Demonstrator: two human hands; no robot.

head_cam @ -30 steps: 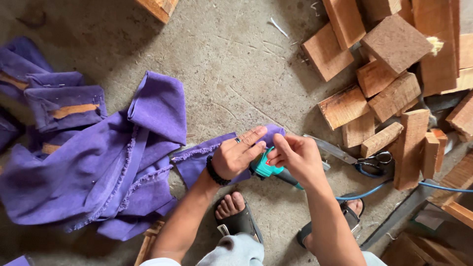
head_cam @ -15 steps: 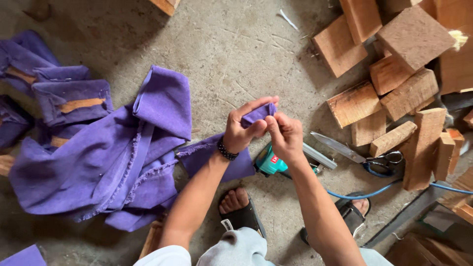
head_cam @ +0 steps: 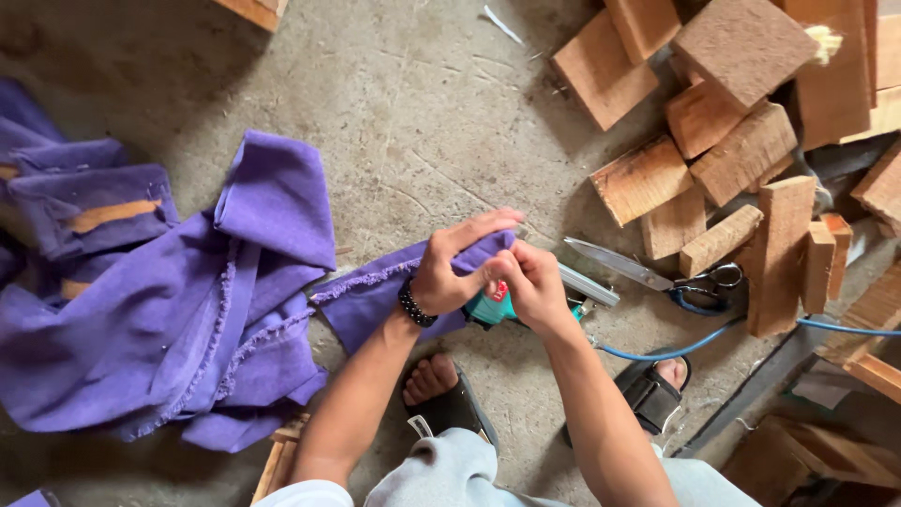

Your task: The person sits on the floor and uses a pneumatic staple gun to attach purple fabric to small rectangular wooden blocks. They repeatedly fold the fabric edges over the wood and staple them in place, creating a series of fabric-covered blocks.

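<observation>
Left hand point(head_cam: 449, 272) clenched around the end of a purple cloth strip point(head_cam: 375, 296), fingers wrapped over its top edge. Right hand point(head_cam: 527, 282) pinching the same cloth end, just above a teal power tool point(head_cam: 493, 308) on the concrete floor point(head_cam: 413, 122). Strip trailing left toward a heap of purple fabric point(head_cam: 160, 310). Scissors point(head_cam: 657, 274) and a blue cable point(head_cam: 676, 349) nearby, stacked wooden blocks point(head_cam: 732, 141) beyond

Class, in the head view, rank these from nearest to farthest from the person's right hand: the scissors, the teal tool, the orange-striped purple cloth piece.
From the right hand:
1. Teal tool, directly under it, touching.
2. Scissors, on the floor to its right.
3. Orange-striped purple cloth piece, far left.
</observation>
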